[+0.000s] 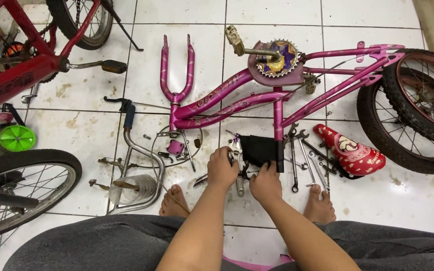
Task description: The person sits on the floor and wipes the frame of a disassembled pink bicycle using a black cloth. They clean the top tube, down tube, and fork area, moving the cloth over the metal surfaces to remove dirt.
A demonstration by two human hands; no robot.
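Looking down from my head cam here: I'm squatting on the white tiled floor (277, 15) with a stripped pink kids' bike frame (227, 98) lying on its side across the middle. Right below its seat tube is a black tool pouch (259, 149), and that's where both hands are.

My left hand (222, 168) sits just left of the pouch, fingers curled narrow around something small and metal at the pouch's near-left corner. I can't tell exactly what; looks like one of the wrenches there (240, 183). My right hand (265, 181) is touching the pouch's near edge, fingers bent onto the fabric, so that grip is closed on the pouch itself.

The pouch lies directly ahead of both hands, towards the frame, long axis running left to right. The right hand is nearer.

More spanners (305, 158) fan out just right of the pouch, then a red saddle (350, 150). Handlebars (136, 165) lie off to the left.
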